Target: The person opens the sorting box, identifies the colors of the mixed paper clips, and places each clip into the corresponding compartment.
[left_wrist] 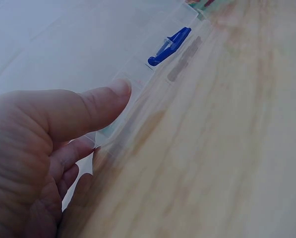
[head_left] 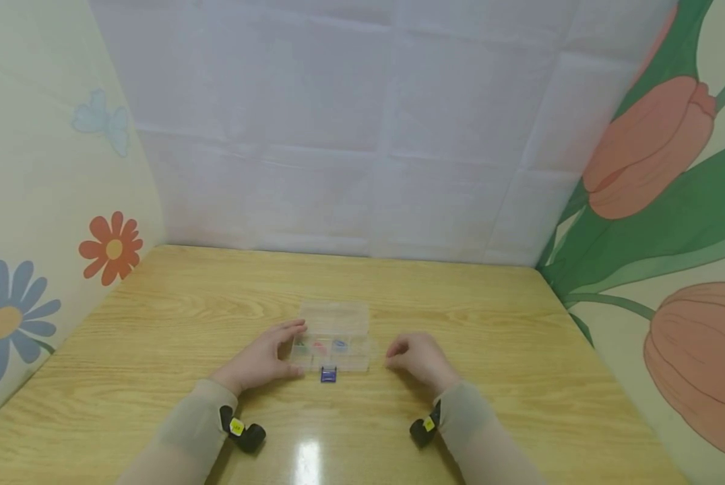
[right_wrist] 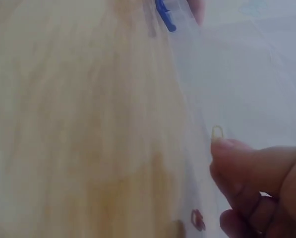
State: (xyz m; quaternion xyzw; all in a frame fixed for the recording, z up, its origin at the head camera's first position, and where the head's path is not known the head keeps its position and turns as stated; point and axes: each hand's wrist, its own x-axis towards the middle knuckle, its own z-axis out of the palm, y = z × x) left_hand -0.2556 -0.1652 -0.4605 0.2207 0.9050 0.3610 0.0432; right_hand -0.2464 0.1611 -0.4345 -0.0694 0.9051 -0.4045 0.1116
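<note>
The clear compartment box point(head_left: 335, 337) served as landmark; it sat on the wooden table point(head_left: 156, 323), lid open and tilted back. At its left end the left hand point(head_left: 264, 360) gripped it, thumb point(left_wrist: 95, 101) pressed on the front wall, fingers wrapped round the end. Small coloured pieces lay in the front compartments; the blue latch point(head_left: 328, 374) hung unfastened at the box's front. Right of the box, the right hand point(head_left: 420, 358) rested apart from it, fingers loosely curled, holding nothing. Judged: box opened and steadied; contents not yet handled.
</note>
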